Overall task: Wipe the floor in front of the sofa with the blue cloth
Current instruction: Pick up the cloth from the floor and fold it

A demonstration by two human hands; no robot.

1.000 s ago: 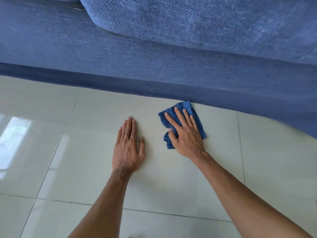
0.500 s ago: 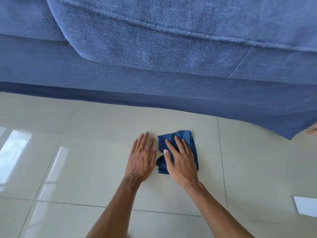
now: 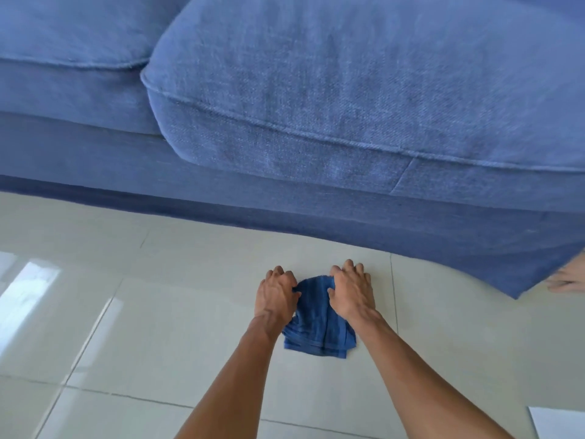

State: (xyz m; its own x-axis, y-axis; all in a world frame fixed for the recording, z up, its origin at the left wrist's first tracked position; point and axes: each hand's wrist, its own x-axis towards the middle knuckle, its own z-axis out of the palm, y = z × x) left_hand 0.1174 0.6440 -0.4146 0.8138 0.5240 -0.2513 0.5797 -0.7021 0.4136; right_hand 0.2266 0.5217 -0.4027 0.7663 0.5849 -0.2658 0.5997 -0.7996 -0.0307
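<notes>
The blue cloth [image 3: 316,321] lies bunched on the pale tiled floor [image 3: 158,327], a short way in front of the blue sofa [image 3: 316,122]. My left hand [image 3: 276,294] grips the cloth's left far edge with curled fingers. My right hand [image 3: 351,291] grips its right far edge the same way. The cloth's near part hangs down between my forearms, folded in layers. Its far edge is hidden under my knuckles.
The sofa's base edge [image 3: 285,220] runs across the view just beyond my hands. A person's bare foot [image 3: 566,277] shows at the sofa's right corner. A white sheet [image 3: 557,426] lies on the floor at the lower right. Glare marks the tiles at left.
My left hand left the bare floor and closed on the cloth. My right hand went from flat on the cloth to gripping it. The cloth is bunched between both hands.
</notes>
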